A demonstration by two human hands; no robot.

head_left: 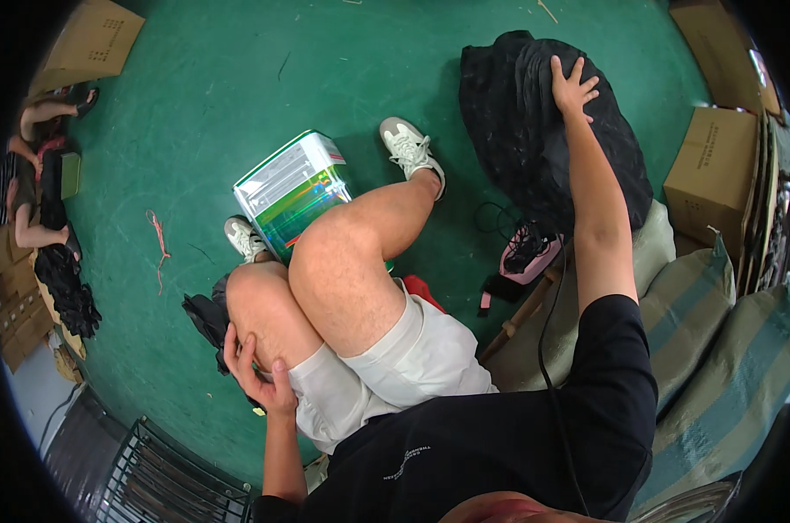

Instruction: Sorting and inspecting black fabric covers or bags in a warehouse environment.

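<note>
My right hand (pixel 574 85) lies flat, fingers spread, on top of a big heap of black fabric (pixel 534 139) on the green floor. It presses on the cloth and grips nothing that I can see. My left hand (pixel 260 375) rests against my left thigh, fingers apart, next to a small dark piece of cloth (pixel 205 318) under my leg. I sit with my knees bent, in white shorts and white shoes (pixel 410 148). A green and white box (pixel 292 193) stands on the floor under my knees.
Cardboard boxes (pixel 713 170) stand at the right, another (pixel 94 39) at the top left. Striped sacks (pixel 718 349) lie at my right. A pink device with black cables (pixel 526 253) sits below the heap. Another person (pixel 37 183) sits at the far left. A metal rack (pixel 151 479) is at the lower left.
</note>
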